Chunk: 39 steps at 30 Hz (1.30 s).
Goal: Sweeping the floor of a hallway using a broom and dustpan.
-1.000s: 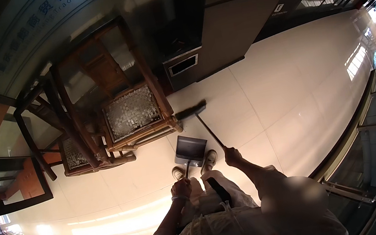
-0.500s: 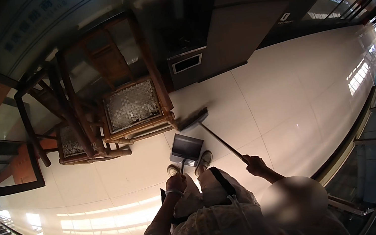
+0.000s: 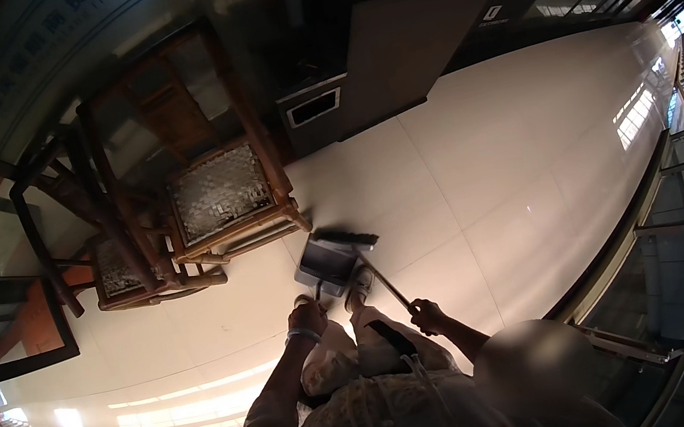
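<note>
My left hand [image 3: 307, 318] is closed around the upright handle of a grey dustpan [image 3: 328, 262]. The pan rests flat on the pale tiled floor [image 3: 482, 179], just beyond my shoes [image 3: 359, 282], with its open mouth facing far and to the right.

My right hand [image 3: 427, 316] is clenched around the thin dark shaft of a broom [image 3: 368, 259]. The shaft runs from that hand, up and to the left, to the dark broom head [image 3: 346, 237]. The broom head lies on the floor at the far edge of the dustpan, touching or almost touching the pan's lip; I cannot tell which.

Both forearms enter from the near edge, the left in a light sleeve with a band at the wrist [image 3: 301, 337]. My legs, in light trousers, stand between the two hands.

To the far left of the dustpan stands a wooden chair [image 3: 219, 189] with a woven seat; its near right leg is just beside the pan. A second, lower wooden seat [image 3: 119, 271] stands left of the first, touching it. Behind the chairs is a dark wall with a rectangular slot panel [image 3: 314, 108].

A metal railing [image 3: 668, 193] with glass runs along the right side of the floor, well apart from the broom. Bright window reflections lie on the tiles at the near left.
</note>
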Motion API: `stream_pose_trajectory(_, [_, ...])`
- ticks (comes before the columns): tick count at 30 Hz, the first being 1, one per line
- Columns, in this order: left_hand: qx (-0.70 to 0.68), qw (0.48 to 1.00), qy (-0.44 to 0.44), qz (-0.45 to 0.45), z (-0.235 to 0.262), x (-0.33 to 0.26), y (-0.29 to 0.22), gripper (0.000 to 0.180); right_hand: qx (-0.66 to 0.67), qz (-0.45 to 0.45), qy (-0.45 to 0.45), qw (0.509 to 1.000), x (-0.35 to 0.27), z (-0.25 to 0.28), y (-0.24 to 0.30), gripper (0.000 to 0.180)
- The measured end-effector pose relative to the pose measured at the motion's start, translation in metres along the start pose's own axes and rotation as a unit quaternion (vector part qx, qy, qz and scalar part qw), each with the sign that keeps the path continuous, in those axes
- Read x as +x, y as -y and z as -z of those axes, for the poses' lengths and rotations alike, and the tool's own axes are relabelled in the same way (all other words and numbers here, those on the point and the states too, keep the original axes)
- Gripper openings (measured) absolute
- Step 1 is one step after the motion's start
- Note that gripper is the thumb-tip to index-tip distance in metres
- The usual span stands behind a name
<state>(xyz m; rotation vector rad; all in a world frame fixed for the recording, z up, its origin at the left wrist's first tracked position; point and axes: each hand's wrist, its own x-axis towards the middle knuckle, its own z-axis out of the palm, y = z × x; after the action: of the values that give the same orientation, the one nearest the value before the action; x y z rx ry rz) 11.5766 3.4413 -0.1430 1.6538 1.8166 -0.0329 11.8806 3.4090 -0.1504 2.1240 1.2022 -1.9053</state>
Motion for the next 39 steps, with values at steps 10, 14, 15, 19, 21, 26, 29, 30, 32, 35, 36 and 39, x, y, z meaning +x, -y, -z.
stream_pose_trajectory(10, [0.019,0.997,0.080,-0.001,0.018,-0.015,0.022,0.013,0.075,-0.017,-0.075,0.994,-0.040,0.044,0.006,0.028])
stream_pose_trajectory(14, [0.067,0.993,0.077,-0.058,0.028,-0.013,0.029,0.011,0.135,-0.002,-0.151,0.979,0.002,0.024,-0.002,0.032])
stream_pose_trajectory(15, [0.057,0.993,0.098,-0.045,0.031,-0.011,0.030,0.014,0.161,-0.015,-0.147,0.976,0.008,0.008,0.003,0.036])
stream_pose_trajectory(19, [0.084,0.988,0.106,-0.075,0.030,-0.010,0.032,0.014,0.186,-0.036,-0.069,0.980,-0.007,-0.057,0.008,0.036])
stream_pose_trajectory(21, [0.072,0.989,0.102,-0.081,0.025,-0.008,0.036,0.014,0.268,-0.022,0.011,0.963,-0.025,-0.069,-0.005,0.032])
stream_pose_trajectory(26, [0.076,0.986,0.114,-0.092,0.031,-0.012,0.053,0.012,0.416,-0.039,0.023,0.908,-0.087,-0.071,-0.023,0.044])
stream_pose_trajectory(29, [0.059,0.986,0.106,-0.113,0.034,-0.012,0.059,0.011,0.363,-0.097,-0.076,0.924,-0.117,-0.067,-0.032,0.046])
stream_pose_trajectory(30, [0.052,0.987,0.097,-0.114,0.034,-0.013,0.060,0.011,0.353,-0.128,-0.107,0.921,-0.126,-0.060,-0.025,0.044])
stream_pose_trajectory(32, [0.050,0.985,0.101,-0.130,0.036,-0.013,0.048,0.011,0.318,-0.097,-0.104,0.937,-0.113,-0.041,-0.056,0.038])
stream_pose_trajectory(35, [0.074,0.975,0.109,-0.177,0.033,-0.014,0.037,0.013,0.348,-0.098,-0.162,0.918,-0.082,-0.025,-0.065,0.020])
stream_pose_trajectory(36, [0.092,0.968,0.143,-0.182,0.033,-0.014,0.025,0.015,0.382,-0.107,-0.178,0.901,-0.069,-0.021,-0.070,0.014])
stream_pose_trajectory(39, [0.118,0.959,0.167,-0.195,0.009,-0.011,0.006,0.016,0.445,-0.092,-0.223,0.863,-0.032,-0.034,-0.085,0.004])
